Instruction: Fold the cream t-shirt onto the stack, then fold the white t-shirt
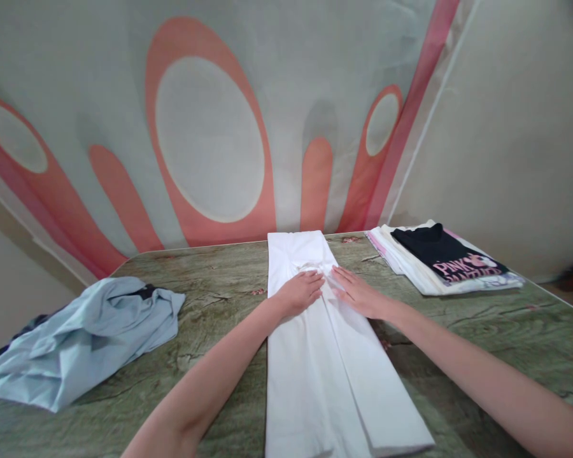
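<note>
A long white garment [305, 381], folded into a narrow strip, lies lengthwise on the table from near me to the far edge. I cannot make out what kind of garment it is. My left hand [302, 291] rests flat on its upper middle, fingers stretched to the right. Just across from it, my right hand [356, 291] lies on the garment's right side with fingers spread. Between the fingertips the cloth is slightly creased. A lengthwise fold edge runs down the middle toward me.
To the left, a crumpled light blue garment [95, 337] lies over some dark cloth [23, 327]. At the far right sits a stack of folded white clothes [391, 254] topped by a black printed shirt [439, 248]. The wood-patterned table [210, 318] meets a decorated backdrop [286, 127].
</note>
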The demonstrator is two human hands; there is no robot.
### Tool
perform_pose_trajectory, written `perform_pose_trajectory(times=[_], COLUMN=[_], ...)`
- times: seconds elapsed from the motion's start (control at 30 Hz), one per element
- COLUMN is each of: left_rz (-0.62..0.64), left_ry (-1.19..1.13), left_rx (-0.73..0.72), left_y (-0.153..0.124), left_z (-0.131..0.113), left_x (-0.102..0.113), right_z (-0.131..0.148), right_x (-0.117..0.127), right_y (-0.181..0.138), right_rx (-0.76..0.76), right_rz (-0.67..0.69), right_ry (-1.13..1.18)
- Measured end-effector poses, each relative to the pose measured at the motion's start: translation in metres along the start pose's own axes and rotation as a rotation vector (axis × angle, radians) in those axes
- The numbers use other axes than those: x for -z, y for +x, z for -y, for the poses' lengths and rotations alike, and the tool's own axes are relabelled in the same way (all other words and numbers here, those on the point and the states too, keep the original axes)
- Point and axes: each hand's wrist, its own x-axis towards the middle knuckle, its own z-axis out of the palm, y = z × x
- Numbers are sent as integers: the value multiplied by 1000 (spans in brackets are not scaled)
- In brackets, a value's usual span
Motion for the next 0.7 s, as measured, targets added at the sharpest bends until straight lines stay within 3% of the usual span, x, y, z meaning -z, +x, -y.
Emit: perform_pose_trajectory(times=[0.13,0.5,0.7], left_rz=[-9,-33,37], left_ry=[-3,-77,-53], left_rx=[30,111,132], left_y=[-14,-23,-32], left_z=[-17,-31,-36], left_x=[11,24,19], right_z=[-20,-16,-14], right_x=[-12,-13,-11], right_y=[10,1,0], right_rx=[-45,-38,37], right_rz=[31,-90,16], right_ry=[-138,-157,-168])
